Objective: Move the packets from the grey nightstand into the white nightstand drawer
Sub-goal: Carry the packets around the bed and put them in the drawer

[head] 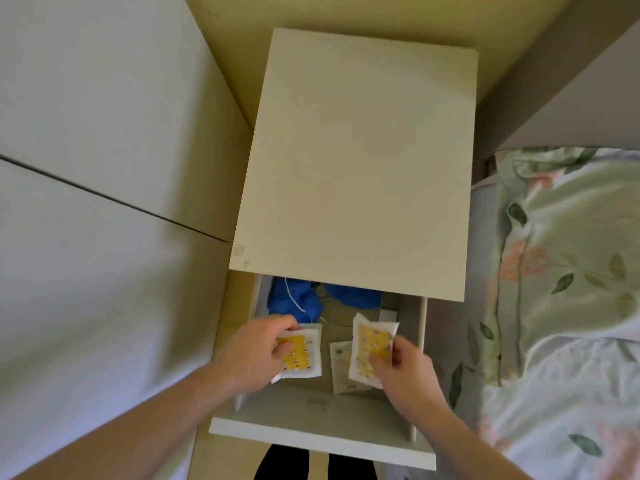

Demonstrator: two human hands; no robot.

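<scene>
Placing step: left hand [256, 355] pinches white-and-yellow flat packet [301, 351], right hand [398, 362] pinches second packet [372, 344], both over open white nightstand drawer [322, 434]. Next: lower, open fingers.

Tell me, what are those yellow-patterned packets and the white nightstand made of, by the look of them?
The packets, one in the left hand at and one in the right hand at, look like soft paper or thin film: white crimped borders, slight bending. The white nightstand looks like matt laminated board: flat, even, with no visible grain. The blur leaves both open.
</scene>
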